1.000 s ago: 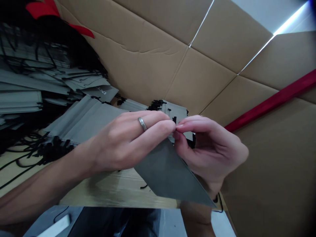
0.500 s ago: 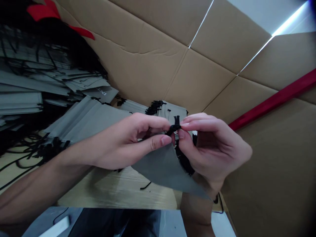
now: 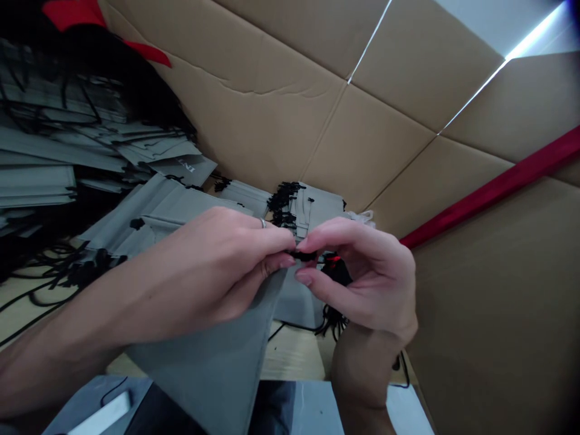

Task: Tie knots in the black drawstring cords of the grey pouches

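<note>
My left hand (image 3: 217, 260) pinches a black cord (image 3: 304, 257) at the top corner of a grey flat pouch (image 3: 217, 362). The pouch hangs below that hand, towards my lap. Close on the right, my right hand (image 3: 367, 272) has thumb and forefinger apart, one above and one below the cord's end. Whether its other fingers touch the cord is hidden. Behind my hands lies another grey pouch (image 3: 299, 302) with black cord ends (image 3: 333, 323) at its right edge.
Stacked grey pouches (image 3: 36, 175) with tangled black cords fill the left side. More pouches (image 3: 321, 202) lie at the back against a cardboard wall (image 3: 272, 78). A dark red strip (image 3: 489, 181) slants across the right. A white object (image 3: 102, 417) is low at the left.
Both hands have moved left and slightly down. The pouch has swung from below my right hand to below my left. My right thumb and forefinger have parted from their pinch on the cord.
</note>
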Action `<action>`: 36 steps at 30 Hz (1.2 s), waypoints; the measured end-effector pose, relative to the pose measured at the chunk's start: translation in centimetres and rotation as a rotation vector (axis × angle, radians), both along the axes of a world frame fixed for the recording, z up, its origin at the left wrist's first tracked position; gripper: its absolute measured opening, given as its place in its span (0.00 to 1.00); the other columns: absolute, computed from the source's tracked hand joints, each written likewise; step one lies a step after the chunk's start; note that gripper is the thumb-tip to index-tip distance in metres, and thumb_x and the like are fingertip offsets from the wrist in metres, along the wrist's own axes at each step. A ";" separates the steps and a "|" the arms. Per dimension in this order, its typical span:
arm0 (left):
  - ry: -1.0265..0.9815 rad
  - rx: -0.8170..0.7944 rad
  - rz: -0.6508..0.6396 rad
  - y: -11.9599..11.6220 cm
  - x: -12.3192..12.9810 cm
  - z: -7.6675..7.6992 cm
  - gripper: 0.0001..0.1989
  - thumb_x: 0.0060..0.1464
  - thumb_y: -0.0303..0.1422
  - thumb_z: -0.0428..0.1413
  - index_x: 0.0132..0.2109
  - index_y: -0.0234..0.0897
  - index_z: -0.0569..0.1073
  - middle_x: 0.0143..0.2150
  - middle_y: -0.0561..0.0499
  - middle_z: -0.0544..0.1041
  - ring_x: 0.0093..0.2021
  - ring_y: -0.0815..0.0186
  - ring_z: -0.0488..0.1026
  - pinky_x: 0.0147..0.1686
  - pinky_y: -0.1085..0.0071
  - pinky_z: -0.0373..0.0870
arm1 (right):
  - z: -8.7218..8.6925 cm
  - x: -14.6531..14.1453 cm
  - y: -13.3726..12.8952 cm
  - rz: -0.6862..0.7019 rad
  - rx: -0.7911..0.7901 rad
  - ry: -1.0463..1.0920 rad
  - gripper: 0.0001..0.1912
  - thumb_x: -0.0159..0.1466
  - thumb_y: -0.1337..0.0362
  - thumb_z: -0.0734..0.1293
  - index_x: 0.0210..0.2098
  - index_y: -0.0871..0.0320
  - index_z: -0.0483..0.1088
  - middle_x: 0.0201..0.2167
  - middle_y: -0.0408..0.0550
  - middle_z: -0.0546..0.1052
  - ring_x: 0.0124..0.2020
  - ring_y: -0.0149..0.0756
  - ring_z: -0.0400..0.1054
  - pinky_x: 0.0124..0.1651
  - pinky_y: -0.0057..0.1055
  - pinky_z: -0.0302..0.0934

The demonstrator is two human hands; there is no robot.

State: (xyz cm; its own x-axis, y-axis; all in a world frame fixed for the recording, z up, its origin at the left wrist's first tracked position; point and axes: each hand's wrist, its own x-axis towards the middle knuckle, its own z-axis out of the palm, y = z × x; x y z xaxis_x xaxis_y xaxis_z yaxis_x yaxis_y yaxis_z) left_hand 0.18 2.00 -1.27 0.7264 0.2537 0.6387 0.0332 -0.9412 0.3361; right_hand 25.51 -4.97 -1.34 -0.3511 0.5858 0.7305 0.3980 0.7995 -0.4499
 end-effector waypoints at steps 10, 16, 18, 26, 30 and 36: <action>0.129 -0.026 -0.171 1.4 -0.5 1.2 0.13 0.67 0.18 0.52 0.37 0.42 0.68 0.28 0.55 0.70 0.26 0.67 0.64 0.28 0.64 0.59 | -0.4 -0.6 0.4 0.027 -0.050 0.088 0.15 0.64 0.75 0.81 0.46 0.51 0.84 0.38 0.41 0.89 0.33 0.33 0.83 0.34 0.27 0.81; 0.240 -0.192 -0.501 3.1 -1.2 1.3 0.14 0.66 0.18 0.51 0.39 0.44 0.66 0.29 0.53 0.72 0.29 0.60 0.71 0.32 0.62 0.68 | -1.0 -1.4 1.3 0.205 -0.016 0.165 0.12 0.63 0.72 0.81 0.44 0.52 0.82 0.33 0.40 0.86 0.30 0.33 0.81 0.31 0.28 0.79; 0.224 -0.222 -0.469 3.2 -1.1 1.6 0.13 0.72 0.21 0.53 0.38 0.44 0.68 0.27 0.55 0.69 0.26 0.64 0.67 0.28 0.64 0.65 | -1.0 -1.3 1.4 0.201 -0.025 0.162 0.12 0.65 0.70 0.81 0.45 0.51 0.82 0.35 0.40 0.87 0.32 0.33 0.82 0.34 0.28 0.81; 0.132 -0.224 -0.252 2.8 -1.2 2.0 0.15 0.72 0.25 0.58 0.34 0.41 0.75 0.24 0.57 0.67 0.22 0.71 0.62 0.22 0.72 0.59 | -0.6 -0.7 1.0 0.178 -0.128 0.141 0.23 0.67 0.67 0.86 0.59 0.54 0.83 0.48 0.48 0.88 0.41 0.36 0.86 0.42 0.29 0.86; 0.091 -0.150 -0.254 2.7 -0.9 1.7 0.14 0.69 0.22 0.57 0.33 0.39 0.73 0.24 0.59 0.68 0.23 0.73 0.62 0.22 0.74 0.59 | -0.7 -1.0 1.0 0.107 -0.107 0.158 0.17 0.70 0.69 0.83 0.56 0.54 0.84 0.46 0.47 0.89 0.42 0.37 0.87 0.43 0.30 0.87; 0.012 -0.059 -0.236 2.7 -0.7 1.4 0.15 0.68 0.21 0.59 0.32 0.38 0.71 0.23 0.58 0.66 0.22 0.75 0.61 0.22 0.76 0.56 | -0.3 -0.6 0.4 0.026 -0.090 0.157 0.10 0.72 0.72 0.81 0.50 0.53 0.86 0.42 0.46 0.90 0.41 0.35 0.86 0.43 0.29 0.86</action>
State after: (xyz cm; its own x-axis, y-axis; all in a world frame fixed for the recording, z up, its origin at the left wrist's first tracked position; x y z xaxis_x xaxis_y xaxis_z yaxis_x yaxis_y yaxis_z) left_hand -0.57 4.71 0.10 0.7778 0.1125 0.6183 -0.1812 -0.9019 0.3920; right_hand 24.88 -4.52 -1.67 -0.2528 0.6435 0.7225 0.2974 0.7623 -0.5749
